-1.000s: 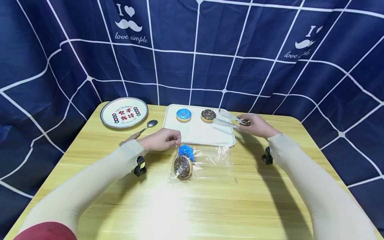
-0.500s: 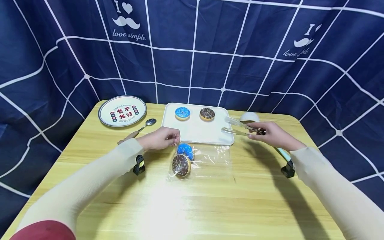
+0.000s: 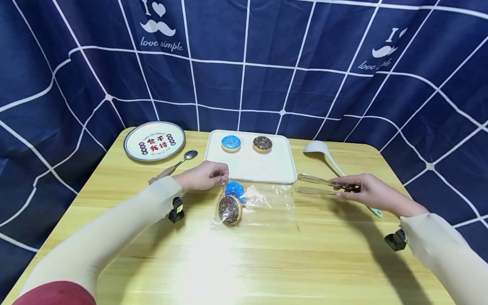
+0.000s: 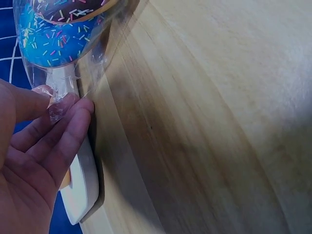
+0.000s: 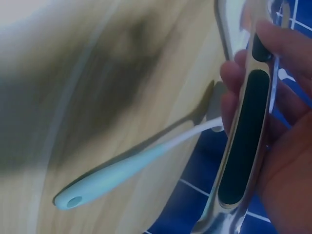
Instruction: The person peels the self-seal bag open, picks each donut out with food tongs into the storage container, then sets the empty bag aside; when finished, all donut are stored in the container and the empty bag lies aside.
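Observation:
My left hand (image 3: pixel 206 176) pinches the edge of a clear plastic bag (image 3: pixel 268 205) between thumb and fingers, as the left wrist view also shows. Inside the bag are a blue sprinkled donut (image 3: pixel 235 192) and a chocolate one (image 3: pixel 230 209). Metal tongs (image 3: pixel 318 184) with dark grip pads sit in my right hand (image 3: pixel 371 192), over the table right of the tray; nothing is between their arms. A white tray (image 3: pixel 255 169) behind the bag bears a second blue donut (image 3: pixel 231 143) and a second chocolate donut (image 3: pixel 262 144).
A ladle (image 3: pixel 331 159) with a pale green handle (image 5: pixel 114 178) lies at the right, partly behind my right hand. At the back left stand a plate (image 3: pixel 154 141) with red characters and a spoon (image 3: pixel 179 163). A blue curtain (image 3: pixel 267 55) hangs behind the table (image 3: pixel 305 254).
My right hand has drawn the tongs away from the tray, rightward and toward me, uncovering the ladle. The left hand keeps its pinch on the bag.

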Demonstrator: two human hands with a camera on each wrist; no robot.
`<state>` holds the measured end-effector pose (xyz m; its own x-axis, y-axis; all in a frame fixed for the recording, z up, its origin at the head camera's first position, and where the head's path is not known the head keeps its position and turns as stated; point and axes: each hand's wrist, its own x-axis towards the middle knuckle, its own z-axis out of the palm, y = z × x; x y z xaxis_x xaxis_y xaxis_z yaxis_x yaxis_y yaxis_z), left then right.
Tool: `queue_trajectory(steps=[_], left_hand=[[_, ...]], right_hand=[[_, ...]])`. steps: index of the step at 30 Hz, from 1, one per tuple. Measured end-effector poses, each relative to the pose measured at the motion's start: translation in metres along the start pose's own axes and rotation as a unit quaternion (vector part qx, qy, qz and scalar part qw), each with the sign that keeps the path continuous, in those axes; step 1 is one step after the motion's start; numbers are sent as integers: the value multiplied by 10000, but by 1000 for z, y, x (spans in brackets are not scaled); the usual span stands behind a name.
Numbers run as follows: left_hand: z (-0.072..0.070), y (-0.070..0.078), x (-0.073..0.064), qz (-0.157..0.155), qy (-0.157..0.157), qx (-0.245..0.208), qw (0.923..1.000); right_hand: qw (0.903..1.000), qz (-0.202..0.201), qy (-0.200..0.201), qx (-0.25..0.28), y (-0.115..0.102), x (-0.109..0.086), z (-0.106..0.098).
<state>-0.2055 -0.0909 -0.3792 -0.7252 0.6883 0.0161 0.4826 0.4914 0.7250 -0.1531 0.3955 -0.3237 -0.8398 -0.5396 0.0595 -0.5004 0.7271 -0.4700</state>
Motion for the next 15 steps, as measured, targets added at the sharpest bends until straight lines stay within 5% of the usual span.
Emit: queue_trajectory(steps=[8, 15], left_hand=[[-1, 1, -3, 23, 69, 17, 10000], [2, 2, -3, 25, 55, 79, 10000]], right_hand=[[9979, -211, -531, 305, -17, -7, 6], [9966, -532, -558, 297, -32, 2, 28]])
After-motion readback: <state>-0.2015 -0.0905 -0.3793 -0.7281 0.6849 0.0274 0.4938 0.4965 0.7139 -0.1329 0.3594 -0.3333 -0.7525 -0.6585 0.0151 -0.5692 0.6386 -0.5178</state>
